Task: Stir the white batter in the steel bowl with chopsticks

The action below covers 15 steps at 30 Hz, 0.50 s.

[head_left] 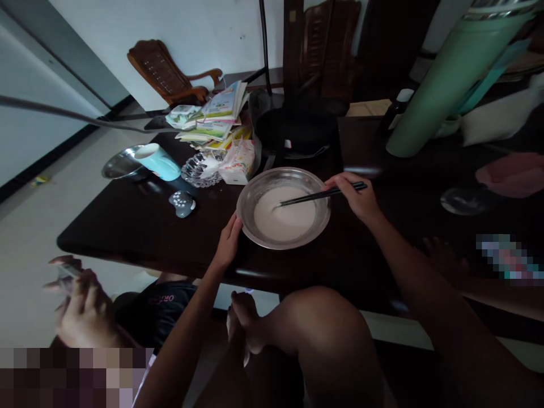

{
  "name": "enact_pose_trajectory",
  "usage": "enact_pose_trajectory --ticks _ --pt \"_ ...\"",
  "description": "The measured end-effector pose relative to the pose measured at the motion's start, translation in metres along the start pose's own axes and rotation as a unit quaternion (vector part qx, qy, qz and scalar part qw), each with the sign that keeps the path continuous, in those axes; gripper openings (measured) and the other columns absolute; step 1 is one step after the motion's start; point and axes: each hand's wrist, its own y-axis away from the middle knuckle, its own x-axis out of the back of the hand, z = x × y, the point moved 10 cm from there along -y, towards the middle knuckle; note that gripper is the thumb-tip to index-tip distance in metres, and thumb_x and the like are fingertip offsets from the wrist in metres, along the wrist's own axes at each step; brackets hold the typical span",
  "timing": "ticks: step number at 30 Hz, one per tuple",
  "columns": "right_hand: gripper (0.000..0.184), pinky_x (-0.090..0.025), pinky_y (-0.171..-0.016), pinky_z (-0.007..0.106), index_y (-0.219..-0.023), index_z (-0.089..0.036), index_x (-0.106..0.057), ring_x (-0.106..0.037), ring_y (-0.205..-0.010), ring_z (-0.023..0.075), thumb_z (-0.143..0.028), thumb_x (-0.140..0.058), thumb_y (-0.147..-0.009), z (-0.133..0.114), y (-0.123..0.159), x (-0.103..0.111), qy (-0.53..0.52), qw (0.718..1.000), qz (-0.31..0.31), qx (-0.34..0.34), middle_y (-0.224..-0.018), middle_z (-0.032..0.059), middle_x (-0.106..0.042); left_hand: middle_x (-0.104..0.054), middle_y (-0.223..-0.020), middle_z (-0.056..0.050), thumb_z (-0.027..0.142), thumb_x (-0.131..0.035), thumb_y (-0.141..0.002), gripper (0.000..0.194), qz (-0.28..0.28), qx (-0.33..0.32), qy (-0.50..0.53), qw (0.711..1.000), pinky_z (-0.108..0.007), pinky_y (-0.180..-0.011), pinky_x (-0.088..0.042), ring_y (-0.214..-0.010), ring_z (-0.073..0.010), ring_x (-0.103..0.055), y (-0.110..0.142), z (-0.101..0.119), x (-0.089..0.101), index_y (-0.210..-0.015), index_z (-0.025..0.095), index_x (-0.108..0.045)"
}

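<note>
A wide metal bowl stands near the front edge of the dark table, holding a pale, milky liquid. My left hand is closed on the bowl's left side, fingers against the outer wall by the rim. In my right hand is a pair of dark chopsticks, pinched near the upper end. Their tips dip into the liquid left of its middle, and the shafts cross over the right rim. Part of the left thumb and fingers is hard to see.
A dark wooden table carries a game controller, light blue cup, glass dish, tissue pack, stacked books and tall green flask. Another person's hands hold something at left; another person's arm lies at right.
</note>
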Motion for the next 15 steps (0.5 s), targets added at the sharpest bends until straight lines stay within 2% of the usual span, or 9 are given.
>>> enact_pose_trajectory --ticks 3,5,7,9,11,13,15 --pt "0.039 -0.054 -0.063 0.03 -0.075 -0.023 -0.069 -0.067 -0.058 0.0145 -0.055 -0.054 -0.091 0.001 0.0 0.015 -0.004 0.998 0.062 -0.006 -0.061 -0.0008 -0.069 -0.05 -0.148 -0.01 0.065 -0.041 -0.092 0.07 -0.002 0.001 -0.002 1.0 -0.041 -0.12 -0.021 -0.142 -0.0272 -0.038 0.0 0.0 -0.001 -0.139 0.014 -0.053" --pt "0.038 -0.054 -0.061 0.029 -0.076 -0.023 -0.069 -0.065 -0.056 0.0141 -0.055 -0.053 -0.091 0.0 0.0 0.008 -0.015 0.999 0.036 -0.007 -0.059 -0.0012 -0.069 -0.05 -0.148 -0.011 0.064 -0.041 -0.092 0.07 -0.003 0.002 -0.001 1.0 -0.041 -0.12 -0.022 -0.141 -0.0272 -0.039 0.0 0.0 -0.001 -0.14 0.013 -0.053" --pt "0.035 -0.056 -0.068 0.031 -0.079 -0.024 -0.071 -0.069 -0.065 0.0153 -0.054 -0.056 -0.09 -0.002 0.0 -0.005 -0.014 1.0 -0.02 -0.005 -0.068 -0.0003 -0.073 -0.05 -0.148 -0.01 0.063 -0.041 -0.092 0.069 0.0 0.004 -0.002 1.0 -0.04 -0.12 -0.022 -0.141 -0.0267 -0.04 0.0 0.0 0.0 -0.14 0.014 -0.053" --pt "0.034 -0.057 -0.074 0.033 -0.08 -0.024 -0.072 -0.071 -0.074 0.0168 -0.055 -0.059 -0.088 -0.002 0.0 -0.008 -0.002 0.999 -0.035 -0.003 -0.075 0.0005 -0.075 -0.051 -0.148 -0.009 0.063 -0.041 -0.093 0.068 0.006 0.003 -0.006 1.0 -0.039 -0.12 -0.023 -0.141 -0.0261 -0.04 0.0 0.0 0.001 -0.139 0.016 -0.054" --pt "0.035 -0.057 -0.071 0.032 -0.077 -0.024 -0.07 -0.071 -0.071 0.0168 -0.055 -0.058 -0.088 -0.001 -0.001 0.005 -0.004 1.0 0.015 -0.001 -0.07 0.0002 -0.073 -0.051 -0.147 -0.008 0.063 -0.041 -0.093 0.067 0.005 0.002 -0.01 1.0 -0.039 -0.12 -0.024 -0.141 -0.0262 -0.04 0.0 0.0 0.0 -0.139 0.016 -0.054" --pt "0.037 -0.055 -0.064 0.031 -0.073 -0.023 -0.067 -0.069 -0.059 0.0152 -0.054 -0.056 -0.09 0.0 -0.001 0.019 -0.024 0.997 0.075 0.003 -0.059 -0.0015 -0.069 -0.052 -0.147 -0.009 0.063 -0.041 -0.093 0.068 0.0 -0.001 -0.009 1.0 -0.04 -0.12 -0.024 -0.141 -0.0269 -0.04 0.0 0.0 -0.001 -0.14 0.016 -0.053" --pt "0.037 -0.055 -0.062 0.03 -0.072 -0.023 -0.067 -0.067 -0.055 0.0144 -0.053 -0.055 -0.091 0.0 0.0 0.017 -0.034 0.997 0.073 0.006 -0.055 -0.0023 -0.067 -0.051 -0.147 -0.01 0.063 -0.041 -0.093 0.069 -0.002 -0.002 -0.006 1.0 -0.041 -0.12 -0.023 -0.141 -0.0274 -0.04 0.0 0.0 -0.001 -0.14 0.015 -0.053"
